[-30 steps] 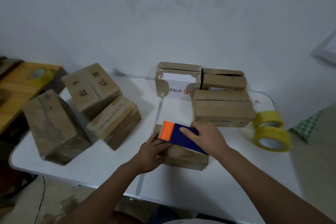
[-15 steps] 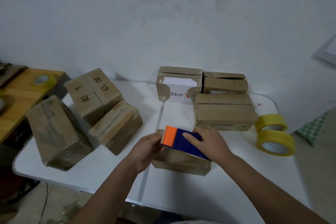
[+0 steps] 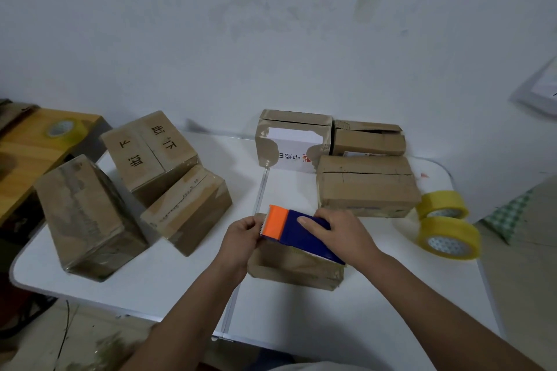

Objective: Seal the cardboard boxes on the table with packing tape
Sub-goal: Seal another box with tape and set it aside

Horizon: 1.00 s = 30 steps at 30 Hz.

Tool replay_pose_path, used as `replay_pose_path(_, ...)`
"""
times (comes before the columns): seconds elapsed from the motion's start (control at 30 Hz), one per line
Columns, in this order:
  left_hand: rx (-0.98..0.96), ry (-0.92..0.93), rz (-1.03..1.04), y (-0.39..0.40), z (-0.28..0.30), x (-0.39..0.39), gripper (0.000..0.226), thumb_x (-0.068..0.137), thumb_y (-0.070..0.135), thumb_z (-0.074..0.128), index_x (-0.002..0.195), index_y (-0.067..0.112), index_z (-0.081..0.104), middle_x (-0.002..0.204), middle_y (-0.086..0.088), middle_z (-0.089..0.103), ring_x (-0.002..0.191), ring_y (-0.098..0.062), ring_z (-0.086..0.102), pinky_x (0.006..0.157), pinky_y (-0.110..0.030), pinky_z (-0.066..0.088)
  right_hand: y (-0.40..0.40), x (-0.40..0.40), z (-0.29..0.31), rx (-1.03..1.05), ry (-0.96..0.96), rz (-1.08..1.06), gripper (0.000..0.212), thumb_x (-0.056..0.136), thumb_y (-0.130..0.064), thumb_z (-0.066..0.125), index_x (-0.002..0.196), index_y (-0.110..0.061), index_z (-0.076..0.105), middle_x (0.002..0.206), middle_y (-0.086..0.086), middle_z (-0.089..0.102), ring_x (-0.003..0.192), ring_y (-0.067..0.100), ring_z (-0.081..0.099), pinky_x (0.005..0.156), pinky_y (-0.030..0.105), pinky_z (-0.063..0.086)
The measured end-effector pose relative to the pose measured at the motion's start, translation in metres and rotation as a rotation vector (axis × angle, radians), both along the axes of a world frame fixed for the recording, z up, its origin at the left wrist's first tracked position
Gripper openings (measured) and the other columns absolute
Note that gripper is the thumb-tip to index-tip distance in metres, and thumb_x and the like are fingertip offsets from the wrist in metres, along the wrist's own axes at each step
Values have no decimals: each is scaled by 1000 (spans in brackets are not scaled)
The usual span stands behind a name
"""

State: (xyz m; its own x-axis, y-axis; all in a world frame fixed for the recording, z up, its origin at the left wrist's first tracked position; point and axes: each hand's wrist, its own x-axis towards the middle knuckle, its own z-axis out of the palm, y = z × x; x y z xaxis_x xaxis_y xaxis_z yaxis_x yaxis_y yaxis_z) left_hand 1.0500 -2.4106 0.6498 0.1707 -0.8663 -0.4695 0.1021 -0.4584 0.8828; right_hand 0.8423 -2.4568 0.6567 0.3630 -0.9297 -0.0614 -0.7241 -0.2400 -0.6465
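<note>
Right hand (image 3: pixel 342 235) gripped blue-orange tape dispenser (image 3: pixel 297 232) atop box (image 3: pixel 294 268); left hand (image 3: pixel 242 236) fingers (image 3: pixel 251 224) pinched at its nine-o'clock orange end.

Dim, flat, bluish indoor light, soft faint shadows beside the cardboard boxes (image 3: pixel 168 178), no glare, wide-angle bending and blur at the edges
</note>
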Motion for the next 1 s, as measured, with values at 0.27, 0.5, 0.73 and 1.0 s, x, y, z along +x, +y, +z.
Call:
replay_pose_path(0.27, -17, -43, 74, 3, 1, -4, 22, 102, 24, 53, 93, 17, 72, 89, -2, 74, 88, -13, 68, 79, -33, 55, 0, -10, 13, 18, 59, 29, 71, 72, -81, 27, 97, -25, 62, 83, -11, 64, 72, 5, 61, 59, 19, 47)
replay_pose_path(0.5, -43, -30, 185, 3, -1, 24, 22, 100, 14, 55, 101, -2, 69, 88, -18, 63, 86, -23, 58, 88, -31, 52, -9, -25, 19, 41, 116, 75, 59, 82, -74, 37, 96, -24, 64, 80, -10, 65, 69, 4, 61, 57, 20, 45)
replay_pose_path(0.73, 49, 5, 229, 11, -17, 55, 18, 96, 19, 61, 98, 3, 69, 87, -10, 66, 87, -21, 63, 85, -29, 52, -21, -24, 11, 59, 204, 80, 53, 86, -71, 45, 83, -22, 66, 71, -7, 65, 64, 6, 61, 55, 19, 41)
replay_pose_path(1.0, 73, -18, 288, 5, -47, 56, 13, 94, 18, 66, 90, 5, 67, 86, -9, 61, 86, -20, 58, 80, -27, 50, -20, -9, 7, -34, 358, 2, 57, 84, -76, 42, 89, -27, 71, 74, -10, 66, 65, 4, 60, 54, 21, 44)
